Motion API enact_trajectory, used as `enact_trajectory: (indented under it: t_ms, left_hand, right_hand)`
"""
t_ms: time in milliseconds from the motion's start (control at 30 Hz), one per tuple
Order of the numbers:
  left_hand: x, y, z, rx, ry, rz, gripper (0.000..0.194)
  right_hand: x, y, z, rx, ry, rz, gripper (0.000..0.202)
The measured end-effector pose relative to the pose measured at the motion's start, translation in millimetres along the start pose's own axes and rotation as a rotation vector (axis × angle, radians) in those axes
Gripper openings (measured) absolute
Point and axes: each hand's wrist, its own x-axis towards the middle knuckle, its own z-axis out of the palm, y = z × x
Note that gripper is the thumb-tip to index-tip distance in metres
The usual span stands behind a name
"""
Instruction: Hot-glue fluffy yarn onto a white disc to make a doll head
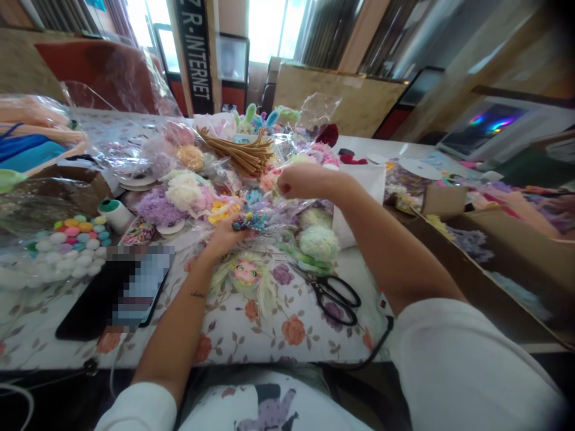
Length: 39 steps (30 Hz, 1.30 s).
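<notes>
At the near edge of the craft pile, my left hand [224,239] has its fingers around a small bag of blue and yellow pieces [254,221]. My right hand [299,179] is bent down over the middle of the pile, its fingertips hidden behind the hand. Just below my left hand, a doll's face with pale green yarn hair [245,270] lies on the flowered cloth. Black-handled scissors [335,297] rest to the right of the doll, beside a pale green yarn ball [318,242].
Yarn balls [164,203] and brown stems [242,152] fill the table's middle. Pompoms [74,242], a thread spool [115,215] and phones [99,299] are at the left. An open cardboard box [512,239] stands at the right; a black cable [381,347] crosses the front edge.
</notes>
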Motion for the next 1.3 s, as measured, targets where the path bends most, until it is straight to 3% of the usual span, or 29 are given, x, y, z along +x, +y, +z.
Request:
enact_trajectory:
  t_ms: [67, 133, 200, 267, 367, 467, 567, 700, 800, 867, 967, 1067, 1133, 1200, 1300]
  left_hand:
    - [0.5, -0.7, 0.5, 0.008, 0.021, 0.000, 0.022]
    - [2.4, -1.3, 1.3, 0.003, 0.058, 0.018, 0.024]
    - [6.6, -1.9, 2.5, 0.004, 0.113, 0.046, 0.031]
    - [14.0, -3.0, 4.4, 0.046, 0.171, 0.033, 0.036]
    - [29.5, -6.2, 9.2, 0.141, 0.206, -0.029, 0.033]
    - [44.8, -9.5, 16.2, 0.221, 0.196, -0.050, 0.030]
    - [52.7, -10.0, 21.6, 0.322, 0.205, -0.080, 0.038]
    - [49.5, -1.9, 19.5, 0.417, 0.197, -0.098, 0.057]
    - [41.9, 11.0, 11.4, 0.510, 0.182, -0.105, 0.056]
    - [34.1, 21.0, 6.5, 0.648, 0.212, -0.052, 0.052]
    - [13.5, 35.2, 7.5, 0.713, 0.315, 0.144, 0.037]
    - [-18.4, 46.3, 23.7, 0.647, 0.364, 0.442, 0.020]
    - [-40.3, 51.0, 40.0, 0.631, 0.236, 0.621, 0.019]
    - [-57.1, 52.6, 55.3, 0.630, 0.100, 0.666, 0.026]
    - [-69.5, 48.5, 69.2, 0.565, 0.146, 0.592, 0.032]
  right_hand:
    - [-11.1, -5.4, -28.2, -0.099, -0.084, -0.036, 0.025]
    - [-32.6, -14.9, -44.4, -0.135, 0.110, 0.022, 0.014]
    - [-61.9, -26.0, -39.9, 0.082, 0.321, 0.119, 0.007]
    - [-93.0, -36.0, -14.6, 0.460, 0.416, 0.254, 0.010]
    - [-130.8, -45.5, 42.3, 1.027, 0.340, 0.440, 0.020]
    - [-151.8, -48.5, 89.5, 1.386, 0.326, 0.698, 0.025]
    - [-160.3, -48.5, 111.7, 1.563, 0.325, 0.843, 0.029]
    - [-164.9, -49.7, 117.5, 1.626, 0.300, 0.868, 0.029]
    - [-167.2, -52.0, 118.1, 1.666, 0.276, 0.875, 0.030]
    - [-168.3, -53.7, 118.3, 1.683, 0.258, 0.870, 0.030]
    - [-168.7, -55.9, 118.3, 1.671, 0.246, 0.852, 0.029]
    - [-168.1, -59.3, 119.0, 1.632, 0.262, 0.836, 0.029]
    - [-167.6, -63.3, 120.1, 1.584, 0.299, 0.806, 0.028]
    - [-167.9, -68.1, 121.8, 1.489, 0.381, 0.755, 0.026]
    - [-170.9, -74.4, 125.0, 1.241, 0.492, 0.664, 0.021]
